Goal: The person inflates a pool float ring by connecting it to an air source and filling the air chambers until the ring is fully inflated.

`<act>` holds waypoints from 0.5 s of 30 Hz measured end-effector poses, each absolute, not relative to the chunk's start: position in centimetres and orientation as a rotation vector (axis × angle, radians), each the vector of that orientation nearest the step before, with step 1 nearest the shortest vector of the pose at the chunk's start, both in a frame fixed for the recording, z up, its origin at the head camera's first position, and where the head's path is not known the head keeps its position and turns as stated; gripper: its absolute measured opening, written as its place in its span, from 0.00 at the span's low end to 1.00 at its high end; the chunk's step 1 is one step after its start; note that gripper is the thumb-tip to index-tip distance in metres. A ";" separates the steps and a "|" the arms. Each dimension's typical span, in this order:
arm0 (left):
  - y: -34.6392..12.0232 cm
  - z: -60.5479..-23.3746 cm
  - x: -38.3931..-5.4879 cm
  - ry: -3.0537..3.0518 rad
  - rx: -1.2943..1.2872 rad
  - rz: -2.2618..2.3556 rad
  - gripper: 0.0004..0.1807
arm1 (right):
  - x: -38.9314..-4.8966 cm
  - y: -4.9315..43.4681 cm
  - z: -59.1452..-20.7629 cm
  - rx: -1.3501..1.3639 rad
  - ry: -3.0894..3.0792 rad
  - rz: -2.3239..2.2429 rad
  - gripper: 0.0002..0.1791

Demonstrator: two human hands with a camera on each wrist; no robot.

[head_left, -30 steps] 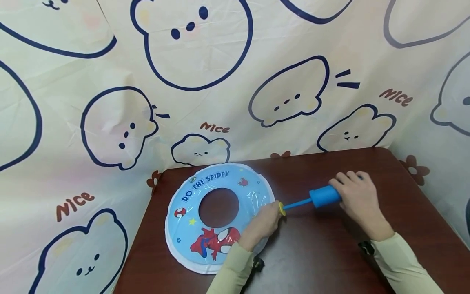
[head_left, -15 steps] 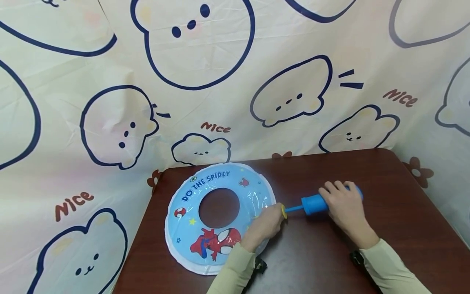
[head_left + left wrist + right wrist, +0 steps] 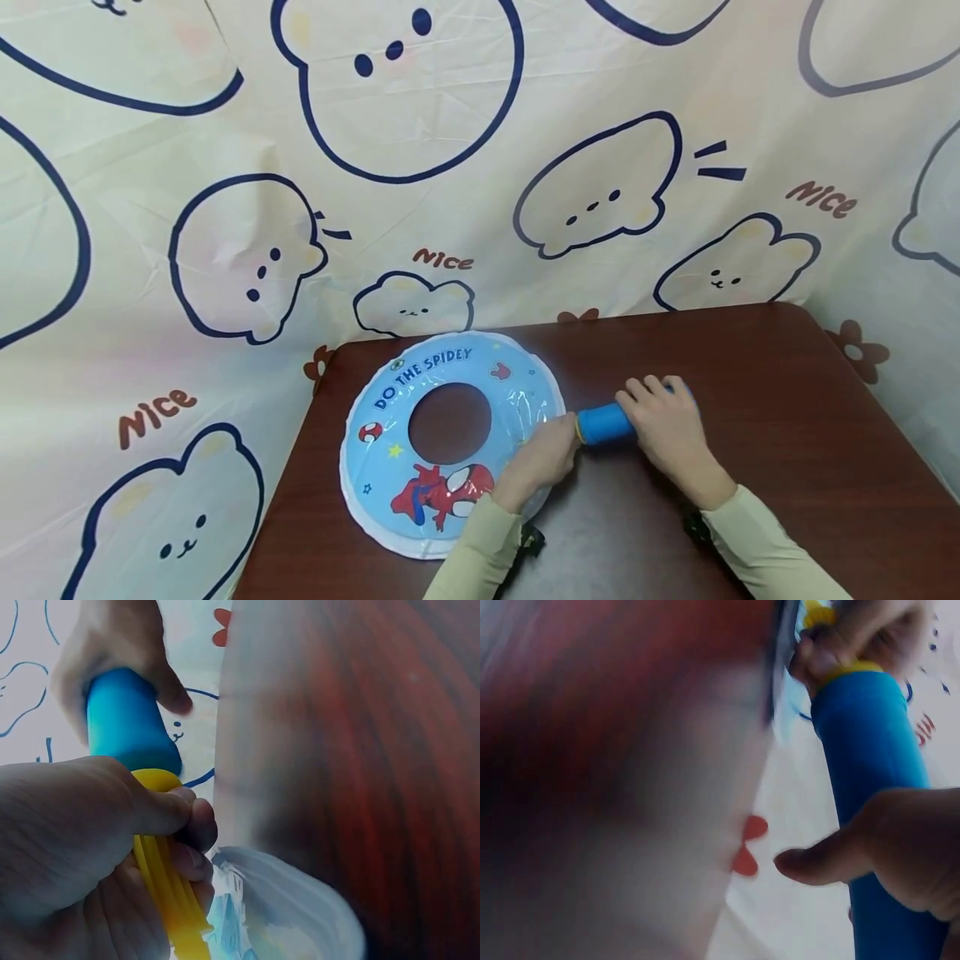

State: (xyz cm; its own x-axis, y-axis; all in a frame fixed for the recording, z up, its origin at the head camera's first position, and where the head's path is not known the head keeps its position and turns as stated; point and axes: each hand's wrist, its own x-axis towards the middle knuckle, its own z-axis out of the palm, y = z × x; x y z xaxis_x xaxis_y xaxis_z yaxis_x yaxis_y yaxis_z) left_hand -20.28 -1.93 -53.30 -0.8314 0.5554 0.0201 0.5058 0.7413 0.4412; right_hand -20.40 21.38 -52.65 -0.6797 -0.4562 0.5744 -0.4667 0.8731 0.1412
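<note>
A light blue swim ring [image 3: 375,508] with "DO THE SPIDEY" lettering and a red spider figure lies on the dark wood table. At its right side my left hand [image 3: 542,458] grips the ribbed yellow end [image 3: 161,881] of a blue hand pump [image 3: 602,423]. My right hand [image 3: 667,429] holds the pump's blue barrel [image 3: 866,742], fingers over the top. The barrel sits right against the yellow flange, and none of the thin rod shows between them. Clear plastic of the ring bulges close below the left fingers in the left wrist view.
The brown table [image 3: 787,400] extends to the right of the pump and in front of it. Behind it hangs a pale cloth [image 3: 480,217] printed with bear outlines and "Nice". Dark straps with cameras [image 3: 531,540] sit on both wrists.
My right hand has slid the blue barrel left toward my left hand, and the thin rod has gone inside it. My left hand and the swim ring have stayed in place.
</note>
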 end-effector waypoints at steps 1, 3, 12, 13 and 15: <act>-1.9 -53.3 -20.3 2.830 0.870 0.650 0.03 | -20.4 22.0 -52.2 0.658 -2.443 0.027 0.19; -1.9 -53.4 -20.4 2.829 0.876 0.627 0.03 | -20.4 23.6 -51.3 0.646 -2.484 0.036 0.25; -2.2 -53.3 -20.6 2.813 0.908 0.658 0.04 | -20.5 28.7 -48.6 0.556 -2.451 0.018 0.35; -2.3 -53.2 -20.6 2.805 0.908 0.660 0.03 | -20.5 28.7 -48.6 0.551 -2.442 0.016 0.36; -2.3 -53.1 -20.5 2.791 0.899 0.661 0.03 | -20.3 28.2 -49.0 0.553 -2.428 0.009 0.34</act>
State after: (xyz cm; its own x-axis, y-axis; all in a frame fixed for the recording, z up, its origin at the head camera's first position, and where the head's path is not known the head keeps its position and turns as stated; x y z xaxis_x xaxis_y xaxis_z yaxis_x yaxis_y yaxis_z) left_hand -20.52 -2.35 -53.12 -0.8127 0.5827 0.0050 0.5230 0.7257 0.4470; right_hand -20.33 28.21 -48.95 -0.7070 -0.3866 0.5922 -0.3907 0.9115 0.1285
